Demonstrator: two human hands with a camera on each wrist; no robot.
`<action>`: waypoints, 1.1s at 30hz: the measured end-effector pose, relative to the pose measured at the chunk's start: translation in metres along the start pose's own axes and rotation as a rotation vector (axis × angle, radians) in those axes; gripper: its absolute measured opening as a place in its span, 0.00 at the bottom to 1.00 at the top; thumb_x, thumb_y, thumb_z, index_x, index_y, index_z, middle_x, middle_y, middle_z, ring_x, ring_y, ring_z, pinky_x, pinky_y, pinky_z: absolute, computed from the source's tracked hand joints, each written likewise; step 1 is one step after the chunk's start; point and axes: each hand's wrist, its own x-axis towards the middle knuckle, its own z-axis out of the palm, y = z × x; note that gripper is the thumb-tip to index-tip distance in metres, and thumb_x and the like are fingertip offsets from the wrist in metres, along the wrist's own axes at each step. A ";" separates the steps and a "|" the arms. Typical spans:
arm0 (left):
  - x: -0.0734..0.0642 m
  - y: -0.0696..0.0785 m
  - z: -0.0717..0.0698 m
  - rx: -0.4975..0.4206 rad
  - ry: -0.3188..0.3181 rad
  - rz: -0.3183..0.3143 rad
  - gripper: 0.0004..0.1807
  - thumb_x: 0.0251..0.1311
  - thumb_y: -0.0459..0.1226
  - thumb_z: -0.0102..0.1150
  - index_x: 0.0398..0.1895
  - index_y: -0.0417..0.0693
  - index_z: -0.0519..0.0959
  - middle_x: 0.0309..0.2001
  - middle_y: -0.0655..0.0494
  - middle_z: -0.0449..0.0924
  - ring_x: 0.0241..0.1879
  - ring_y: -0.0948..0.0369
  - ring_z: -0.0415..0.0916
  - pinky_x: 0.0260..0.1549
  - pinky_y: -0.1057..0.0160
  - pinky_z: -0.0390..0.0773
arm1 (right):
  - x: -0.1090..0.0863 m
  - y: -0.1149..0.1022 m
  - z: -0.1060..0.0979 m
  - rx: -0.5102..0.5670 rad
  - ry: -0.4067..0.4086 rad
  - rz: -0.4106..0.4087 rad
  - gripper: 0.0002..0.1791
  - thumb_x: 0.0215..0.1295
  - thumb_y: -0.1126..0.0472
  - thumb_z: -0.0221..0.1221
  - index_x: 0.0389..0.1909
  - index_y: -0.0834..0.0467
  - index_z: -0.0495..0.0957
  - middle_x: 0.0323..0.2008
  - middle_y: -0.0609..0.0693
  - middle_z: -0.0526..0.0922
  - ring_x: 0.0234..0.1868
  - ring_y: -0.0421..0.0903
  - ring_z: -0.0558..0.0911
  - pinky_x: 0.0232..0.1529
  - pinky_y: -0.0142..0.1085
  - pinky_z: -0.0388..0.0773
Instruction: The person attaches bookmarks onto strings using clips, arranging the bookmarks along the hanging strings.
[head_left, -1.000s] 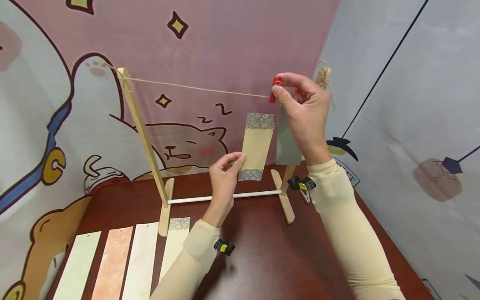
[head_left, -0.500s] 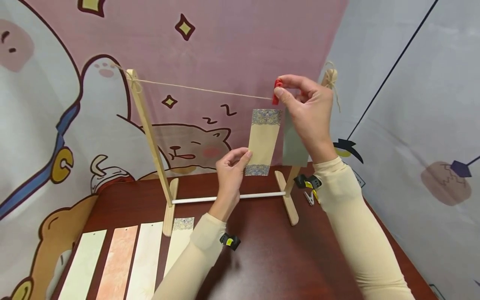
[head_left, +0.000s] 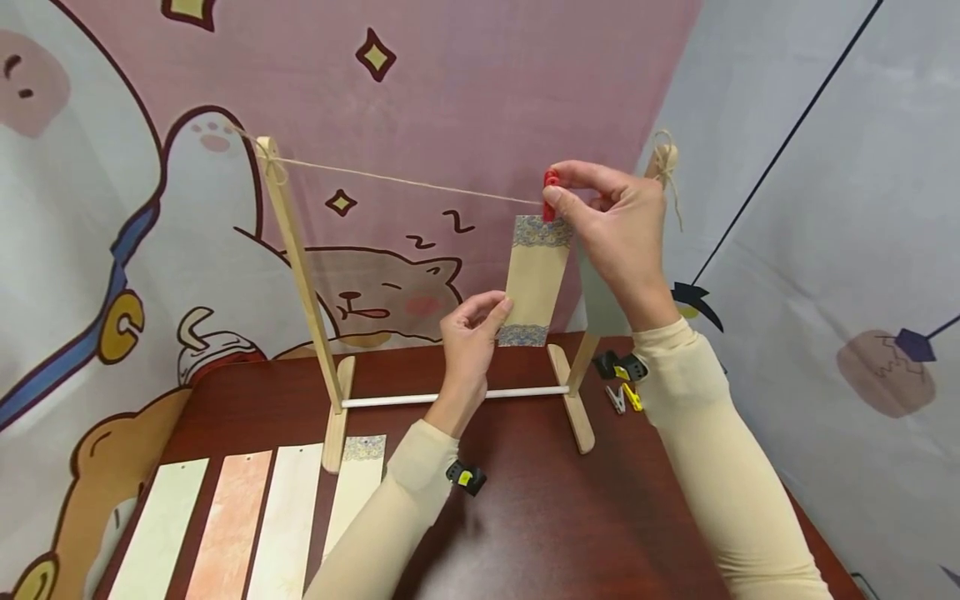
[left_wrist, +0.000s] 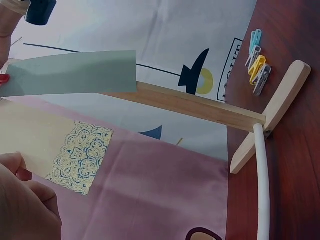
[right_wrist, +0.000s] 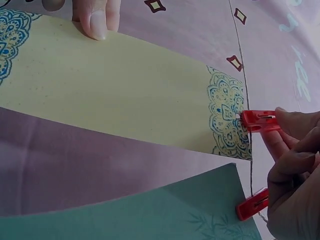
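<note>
My left hand (head_left: 468, 342) pinches a cream paper bookmark (head_left: 536, 279) by its left edge, low down; blue lace patterns run across both ends. Between thumb and index finger of my right hand (head_left: 622, 225) is a red clothespin (right_wrist: 260, 121). Its tip overlaps the bookmark's patterned top edge, right at the string (head_left: 412, 181). Beside it, a grey-green bookmark (left_wrist: 75, 72) hangs from the string by a second red clothespin (right_wrist: 252, 204). In the head view my right hand covers that one's top.
The string spans a wooden stand with a left post (head_left: 300, 275) and a white crossbar (head_left: 397, 400). Several clothespins, one yellow (left_wrist: 257, 68), lie by its right foot. On the table's left lie a pale green bookmark (head_left: 161, 525), an orange one (head_left: 228, 525) and others.
The cream bookmark has risen to the string with my left hand, and its top edge now meets the red clothespin. My right hand has dipped slightly, still pinching the clothespin.
</note>
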 end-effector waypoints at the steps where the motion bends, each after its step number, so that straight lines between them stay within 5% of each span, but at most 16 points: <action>1: 0.000 0.000 0.000 -0.002 -0.004 0.000 0.03 0.66 0.28 0.75 0.41 0.41 0.92 0.34 0.59 0.89 0.29 0.67 0.75 0.28 0.69 0.73 | -0.001 0.000 0.000 -0.004 -0.004 0.009 0.10 0.66 0.66 0.77 0.46 0.61 0.93 0.38 0.48 0.92 0.20 0.44 0.77 0.23 0.29 0.64; 10: 0.001 0.002 0.003 -0.014 -0.012 -0.002 0.03 0.67 0.29 0.75 0.41 0.42 0.92 0.32 0.60 0.87 0.27 0.67 0.73 0.25 0.69 0.71 | -0.003 -0.008 -0.005 -0.158 -0.047 0.004 0.12 0.68 0.62 0.77 0.50 0.59 0.93 0.43 0.53 0.93 0.24 0.43 0.79 0.27 0.28 0.69; 18: -0.001 0.000 0.004 0.001 -0.020 -0.006 0.06 0.67 0.29 0.75 0.44 0.36 0.91 0.32 0.60 0.86 0.27 0.67 0.72 0.26 0.70 0.70 | -0.005 -0.011 -0.011 -0.310 -0.106 -0.022 0.13 0.74 0.58 0.73 0.54 0.58 0.92 0.46 0.51 0.93 0.24 0.45 0.70 0.26 0.31 0.63; 33: -0.005 -0.002 -0.007 0.057 -0.033 -0.004 0.08 0.68 0.29 0.74 0.47 0.35 0.91 0.38 0.54 0.90 0.27 0.66 0.73 0.26 0.70 0.71 | -0.011 -0.012 -0.013 -0.264 -0.046 -0.014 0.16 0.74 0.59 0.71 0.59 0.56 0.90 0.48 0.48 0.92 0.22 0.42 0.65 0.25 0.32 0.57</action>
